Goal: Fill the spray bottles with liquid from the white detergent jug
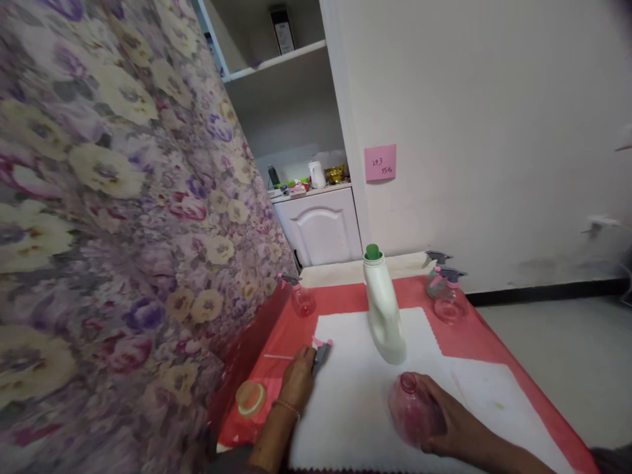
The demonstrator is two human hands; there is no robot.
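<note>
My left hand is closed on a grey and pink spray nozzle at the left edge of the white cloth; a thin pale tube extends to its left. In my right hand is a clear pink bottle, open at the top, over the cloth. A large pale green jug stands behind the bottle, with something green at its mouth. Near my left wrist lies a round lid with a pale rim.
One spray bottle stands at the back left of the red table cover, and two more, one pink, at the back right. Floral curtain hangs on the left. Behind are a cabinet and a wall with a pink note.
</note>
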